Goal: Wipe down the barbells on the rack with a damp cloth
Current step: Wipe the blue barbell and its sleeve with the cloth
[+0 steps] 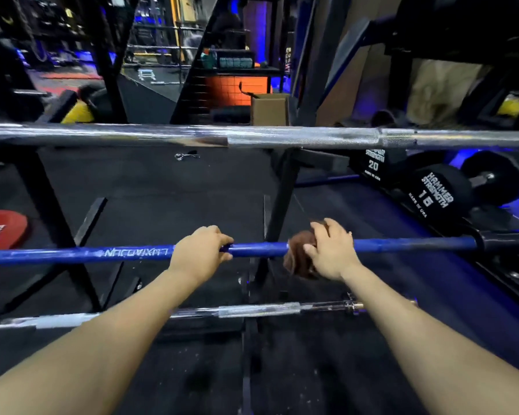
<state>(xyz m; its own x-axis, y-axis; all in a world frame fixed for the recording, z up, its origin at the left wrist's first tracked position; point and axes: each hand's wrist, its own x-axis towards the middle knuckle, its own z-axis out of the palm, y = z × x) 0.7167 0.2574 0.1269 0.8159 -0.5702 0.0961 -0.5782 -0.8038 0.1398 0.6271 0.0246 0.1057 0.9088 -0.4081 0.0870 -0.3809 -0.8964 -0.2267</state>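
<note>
A blue barbell (261,248) lies across the black rack (277,202) at mid height. My left hand (200,253) grips the blue bar just left of centre. A brown cloth (300,254) is wrapped around the bar, and my right hand (331,250) holds it against the bar, fingers curled over the top. Above runs a chrome barbell (252,136) across the whole view. Lower down, a third, thinner chrome barbell (252,310) passes behind my forearms.
Black dumbbells (432,187) marked 20 and 15 sit on a rack at the right. A red weight plate (0,229) lies on the floor at the left. A cardboard box (268,109) stands beyond the top bar. A small clip (186,155) lies on the dark floor.
</note>
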